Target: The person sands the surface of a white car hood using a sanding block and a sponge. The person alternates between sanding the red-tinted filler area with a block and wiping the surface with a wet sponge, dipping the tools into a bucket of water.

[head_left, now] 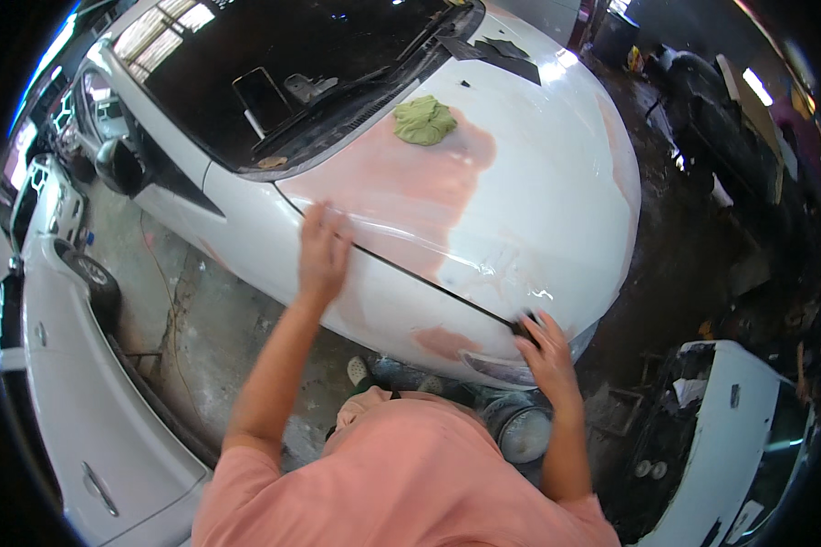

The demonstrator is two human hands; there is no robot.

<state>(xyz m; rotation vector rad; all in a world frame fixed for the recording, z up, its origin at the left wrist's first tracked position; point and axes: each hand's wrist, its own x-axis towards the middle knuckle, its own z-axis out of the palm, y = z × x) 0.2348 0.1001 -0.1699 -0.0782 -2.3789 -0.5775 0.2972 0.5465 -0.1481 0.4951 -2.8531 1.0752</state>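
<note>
Hood [547, 173]: white, in front of the person, with a pink patch [406, 187].
Left hand [324, 242]: at the hood's near edge, windshield end; blurred — cannot tell whether it grips anything.
Right hand [545, 351]: by the hood's front corner, fingers bent over a small dark thing [525, 325] — clamped or not, cannot tell.
Cloth [424, 120]: crumpled on the hood; a knock could slide it.
Seam [429, 284]: along the hood's near edge; dragging fingers could catch.
Writing: none readable.
</note>
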